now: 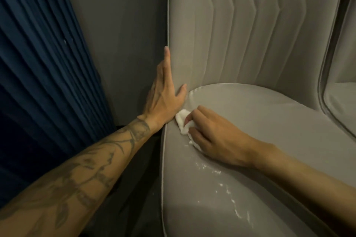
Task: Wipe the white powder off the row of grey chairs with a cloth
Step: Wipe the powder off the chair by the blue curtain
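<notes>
We note a pleated dark-blue curtain (38, 63) well left of the left hand (163, 100), grey wall (123, 44) between; lighting dim.

The bare left forearm (77, 169) bears dark tattoos of leafy stems reaching up to the wrist.

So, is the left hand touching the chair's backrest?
Touching. The head view shows the left hand laid flat against the side edge of the backrest.

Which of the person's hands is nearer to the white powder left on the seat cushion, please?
Right. The right hand, gripping the white cloth, lies on the seat with the powder just beside its wrist; the left hand rests flat against the backrest edge, farther away.
</notes>
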